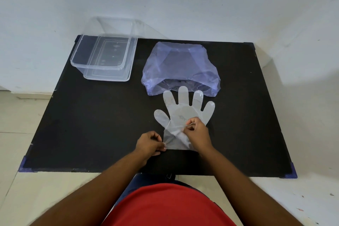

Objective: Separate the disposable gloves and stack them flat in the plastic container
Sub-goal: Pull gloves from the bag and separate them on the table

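Left hand (150, 144) and right hand (197, 131) each pinch the glove (183, 113) lying near the table's (91, 124) front edge, container (105, 57) at far-left corner

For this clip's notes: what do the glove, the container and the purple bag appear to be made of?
Glove: thin, filmy clear plastic, slightly cloudy; it wrinkles where the left hand and right hand pinch it.
Container: rigid, glossy clear plastic; straight walls, and the dark table shows through.
Purple bag: soft, translucent tinted plastic film, probably; creased and slumped, with highlights.
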